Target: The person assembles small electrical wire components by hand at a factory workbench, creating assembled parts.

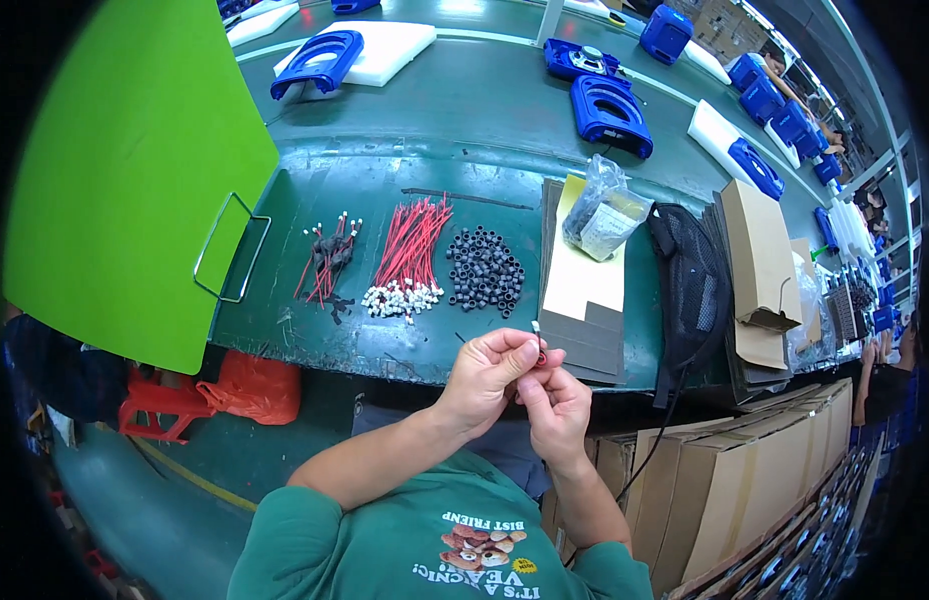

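Observation:
Above the near table edge, my left hand [488,377] and my right hand [557,408] meet, fingertips pinched together. Between them is a short wire with a white connector [536,327] sticking up. A small dark and red bit shows at the fingertips; whether it is a black cap on the wire I cannot tell. Beyond my hands lies a pile of small black round caps [487,268]. To its left is a bundle of red wires [413,240] with white connectors at their near ends. Farther left sits a smaller group of red wires with black caps [331,258].
Grey and yellow sheets [585,285] carry a clear plastic bag [607,212]. A black mesh bag [693,290] and cardboard [760,265] stand to the right. A green panel [135,180] rises at left. Blue housings [612,115] lie on the far line; large cartons [735,480] stand below.

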### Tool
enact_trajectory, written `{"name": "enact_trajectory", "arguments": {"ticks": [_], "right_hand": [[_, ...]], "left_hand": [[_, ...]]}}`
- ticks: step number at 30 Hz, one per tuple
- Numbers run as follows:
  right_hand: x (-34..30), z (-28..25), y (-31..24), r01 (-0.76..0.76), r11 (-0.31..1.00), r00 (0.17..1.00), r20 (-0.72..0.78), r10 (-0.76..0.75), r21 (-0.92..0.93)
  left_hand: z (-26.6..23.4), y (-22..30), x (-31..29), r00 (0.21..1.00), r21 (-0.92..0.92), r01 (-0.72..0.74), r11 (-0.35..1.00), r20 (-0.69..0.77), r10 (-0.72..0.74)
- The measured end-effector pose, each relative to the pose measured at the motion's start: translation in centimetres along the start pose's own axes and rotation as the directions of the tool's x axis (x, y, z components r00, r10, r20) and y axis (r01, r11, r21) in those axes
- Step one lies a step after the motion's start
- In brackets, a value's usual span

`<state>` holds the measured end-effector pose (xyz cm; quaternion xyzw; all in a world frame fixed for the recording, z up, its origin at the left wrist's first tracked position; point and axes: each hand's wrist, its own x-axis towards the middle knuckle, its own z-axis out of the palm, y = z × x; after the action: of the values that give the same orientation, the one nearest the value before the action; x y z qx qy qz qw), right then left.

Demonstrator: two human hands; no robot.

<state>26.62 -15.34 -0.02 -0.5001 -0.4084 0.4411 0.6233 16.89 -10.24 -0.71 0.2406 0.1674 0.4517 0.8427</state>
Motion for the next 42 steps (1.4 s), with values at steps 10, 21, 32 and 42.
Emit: {"name": "enact_trajectory", "arguments": {"ticks": [10,21,32,42], "right_hand": [[-0.3,-1.1,-0.1,0.083,0.915,0.993,0.111,-0.042,-0.394],[0.0,-0.7,0.5,0.183,0.942,0.983,0.072,-0.170,-0.281],[1.2,-1.8,-1.3,0.237,0.931,0.968,-0.009,-0.249,-0.279],[3.3,-1.1,-2.1,0.171,0.985,0.985,0.034,-0.170,-0.036]], "left_hand": [[-0.2,0.7,-0.2,0.995,0.034,-0.089,0.995,-0.046,0.090],[-0.1,0.2,-0.4,0.985,0.051,-0.132,0.990,-0.107,0.137],[-0.4,1.1,-0.4,0.994,0.189,-0.090,0.978,-0.037,0.098],[-0.1,2.0,-0.9,0.995,0.471,0.062,0.880,0.038,-0.090]]}}
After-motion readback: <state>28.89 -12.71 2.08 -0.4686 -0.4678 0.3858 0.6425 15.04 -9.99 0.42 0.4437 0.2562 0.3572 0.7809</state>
